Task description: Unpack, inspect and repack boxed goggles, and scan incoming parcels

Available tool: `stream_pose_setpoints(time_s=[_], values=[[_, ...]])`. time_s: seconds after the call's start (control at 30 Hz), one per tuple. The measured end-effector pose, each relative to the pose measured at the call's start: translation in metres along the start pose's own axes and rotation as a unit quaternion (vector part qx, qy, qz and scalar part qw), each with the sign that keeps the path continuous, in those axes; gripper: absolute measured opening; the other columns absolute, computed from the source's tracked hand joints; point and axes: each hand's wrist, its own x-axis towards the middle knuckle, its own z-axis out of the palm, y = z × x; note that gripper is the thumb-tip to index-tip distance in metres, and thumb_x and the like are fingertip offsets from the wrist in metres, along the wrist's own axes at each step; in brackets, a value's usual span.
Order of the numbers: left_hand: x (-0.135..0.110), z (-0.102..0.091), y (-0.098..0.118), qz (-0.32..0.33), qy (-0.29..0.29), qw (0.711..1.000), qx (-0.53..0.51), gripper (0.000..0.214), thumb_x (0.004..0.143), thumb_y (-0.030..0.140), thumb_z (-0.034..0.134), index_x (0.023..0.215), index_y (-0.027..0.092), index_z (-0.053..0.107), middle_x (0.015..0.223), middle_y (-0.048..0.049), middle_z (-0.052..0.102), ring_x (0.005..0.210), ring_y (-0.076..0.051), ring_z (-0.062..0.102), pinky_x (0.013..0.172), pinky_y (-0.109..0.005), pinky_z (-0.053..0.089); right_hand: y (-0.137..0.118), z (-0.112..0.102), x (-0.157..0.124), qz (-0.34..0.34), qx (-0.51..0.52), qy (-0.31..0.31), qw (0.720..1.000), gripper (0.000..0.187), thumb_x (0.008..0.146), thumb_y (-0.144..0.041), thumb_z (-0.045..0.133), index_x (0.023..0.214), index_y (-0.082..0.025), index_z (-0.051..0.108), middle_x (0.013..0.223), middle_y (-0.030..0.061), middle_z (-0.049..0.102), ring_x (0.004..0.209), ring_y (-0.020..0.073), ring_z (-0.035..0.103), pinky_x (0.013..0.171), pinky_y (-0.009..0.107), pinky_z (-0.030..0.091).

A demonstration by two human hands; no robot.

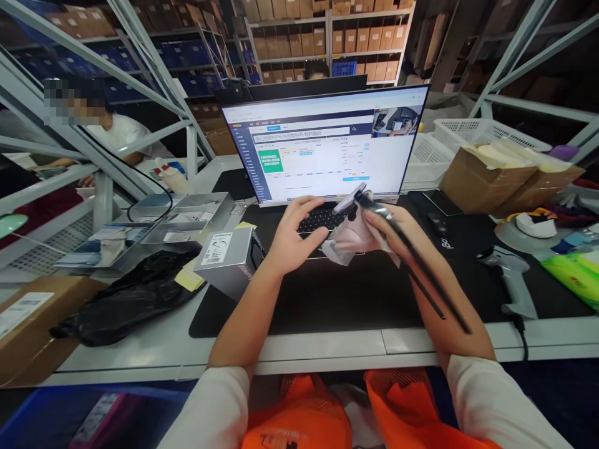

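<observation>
My right hand (pixel 393 226) is closed on a pair of glasses (pixel 423 265) and a thin, pale crumpled cloth or wrap (pixel 358 232). One lens shows near the fingertips, and the long dark temples slant back over my right forearm. Fingers spread, my left hand (pixel 299 237) hovers to the left of the glasses, apart from them and holding nothing. Behind both hands lies a black keyboard (pixel 322 219), partly covered by them. A grey box (pixel 229 262) with a white label stands beside my left forearm.
A lit monitor (pixel 327 149) stands behind the keyboard. To the right are a barcode scanner (pixel 510 280), a mouse (pixel 437 224) and cardboard boxes (pixel 486 181). A black plastic bag (pixel 126 299) and grey trays (pixel 187 215) lie left. A co-worker (pixel 121 131) sits beyond the frame bars.
</observation>
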Motion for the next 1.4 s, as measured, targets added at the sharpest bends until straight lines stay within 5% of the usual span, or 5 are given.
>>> stream_pose_setpoints(time_s=[0.37,0.73,1.0,1.2,1.4], values=[[-0.005,0.012,0.006,0.043,-0.150,0.979,-0.130,0.046,0.091,0.054,0.069,0.128,0.027,0.068,0.152,-0.0143,0.054,0.146,-0.034,0.046,0.117,-0.051,0.044,-0.004,0.007,-0.005,0.060,0.076,-0.300,0.949,0.048,0.088,-0.063,0.071,0.092,-0.015,0.071,0.083,0.0043,0.067,0.070,0.0155,0.058,0.063,0.027,0.048],[-0.011,0.024,0.006,-0.011,-0.178,0.953,-0.244,0.049,0.089,0.060,0.070,0.125,0.028,0.071,0.154,-0.0153,0.053,0.143,-0.036,0.050,0.113,-0.050,0.049,-0.007,0.024,-0.008,0.059,0.126,-0.276,0.951,0.056,0.091,-0.069,0.063,0.091,-0.015,0.074,0.084,0.0046,0.069,0.071,0.0138,0.059,0.066,0.025,0.048],[-0.010,0.032,-0.001,-0.037,-0.077,0.955,-0.283,0.055,0.080,0.063,0.077,0.124,0.030,0.069,0.150,-0.0123,0.056,0.141,-0.032,0.053,0.115,-0.049,0.045,0.005,0.030,0.001,0.111,0.168,-0.140,0.969,0.056,0.078,-0.072,0.075,0.076,-0.016,0.068,0.070,0.0023,0.063,0.067,0.0152,0.058,0.066,0.029,0.050],[-0.009,0.027,-0.015,-0.077,-0.015,0.970,-0.232,0.068,0.069,0.076,0.079,0.113,0.025,0.071,0.131,-0.0132,0.069,0.119,-0.032,0.067,0.097,-0.044,0.056,0.005,0.031,0.007,0.108,0.292,-0.101,0.945,0.059,0.090,-0.069,0.055,0.115,-0.019,0.071,0.114,0.0106,0.074,0.108,0.0287,0.069,0.098,0.045,0.055],[-0.012,0.031,-0.028,-0.106,-0.041,0.958,-0.264,0.071,0.067,0.074,0.081,0.118,0.025,0.071,0.125,-0.0108,0.071,0.112,-0.029,0.069,0.093,-0.041,0.057,0.003,0.027,0.005,0.087,0.268,-0.080,0.956,0.054,0.090,-0.057,0.049,0.117,-0.017,0.073,0.114,0.0104,0.075,0.113,0.0304,0.068,0.098,0.046,0.056]])
